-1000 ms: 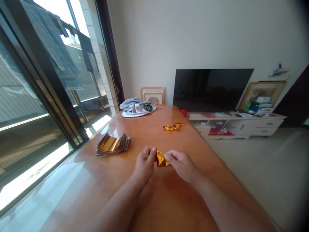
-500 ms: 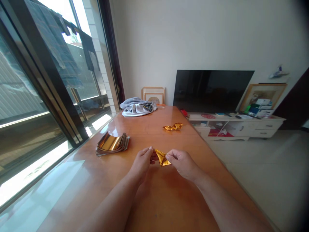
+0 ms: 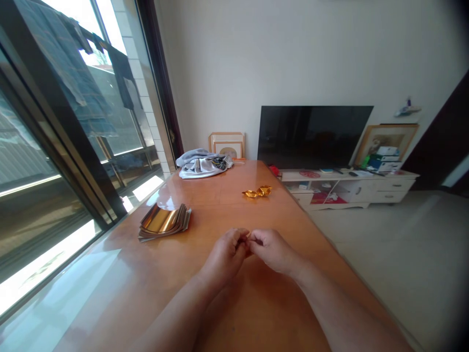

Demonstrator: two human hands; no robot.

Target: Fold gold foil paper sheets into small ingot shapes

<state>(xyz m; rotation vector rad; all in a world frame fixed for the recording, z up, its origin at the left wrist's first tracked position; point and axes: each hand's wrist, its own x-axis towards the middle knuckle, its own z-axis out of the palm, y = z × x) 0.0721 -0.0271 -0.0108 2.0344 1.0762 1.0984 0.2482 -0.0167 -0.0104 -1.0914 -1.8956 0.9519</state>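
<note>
Head view: looking forward and down along a long varnished wooden table (image 3: 220, 195), with both forearms reaching in from the near edge.

Held piece: a scrap of gold foil (image 3: 248, 235) sits at the middle of the table's width, nearly hidden between the fingertips; only a small glint shows, so its shape cannot be made out.

Left hand (image 3: 225, 256): curled, not spread, its fingertips (image 3: 242, 236) pressed together on the foil from the left.

Right hand (image 3: 273, 252): also curled, its thumb and fingertips (image 3: 255, 238) pinching the same foil from the right, meeting the left hand's fingers.

Nearest things: a stack of foil squares (image 3: 163, 221), gold side up with its top sheet curling, lies left of the hands and well apart from them. A folded gold foil piece (image 3: 257, 192) lies farther away, beyond the hands.

Table: a crumpled pale grey cloth (image 3: 203, 165) lies at the far end.

Room: a sliding glass door (image 3: 73, 122) runs along the left, with clothes (image 3: 73, 63) hanging outside. A flat black television (image 3: 315, 137) stands on a low white cabinet (image 3: 348, 188) at the far right, above a pale tiled floor (image 3: 384, 244).
</note>
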